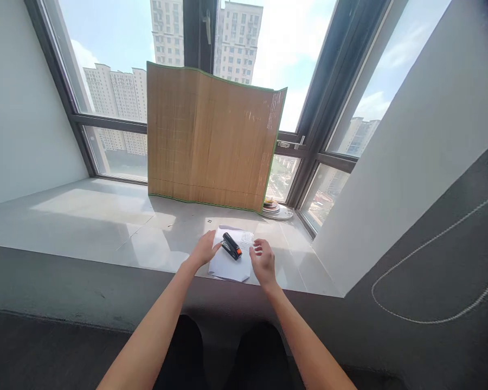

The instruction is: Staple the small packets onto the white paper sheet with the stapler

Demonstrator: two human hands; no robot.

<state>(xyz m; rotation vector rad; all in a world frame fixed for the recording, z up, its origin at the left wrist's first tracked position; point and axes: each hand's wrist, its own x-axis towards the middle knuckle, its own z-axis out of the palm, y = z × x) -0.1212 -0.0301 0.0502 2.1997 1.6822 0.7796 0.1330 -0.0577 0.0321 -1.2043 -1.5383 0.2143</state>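
Observation:
A black stapler point(231, 246) with an orange patch at its near end lies on a small stack of white paper point(228, 267) on the window sill. Handwriting shows on the paper's upper right. My left hand point(205, 249) is at the left edge of the paper, fingers stretched forward and thumb toward the stapler; whether the thumb touches it I cannot tell. On the other side, my right hand point(263, 260) rests beside the paper's right edge, its fingers loosely curled and apart, with nothing seen in them.
A bamboo mat point(211, 138) with green edging stands against the window behind the paper. Stacked plates or discs point(277, 211) sit at its right foot. Two tiny staple-like bits point(209, 221) lie on the sill point(85, 216). A beaded cord point(390, 311) hangs at right.

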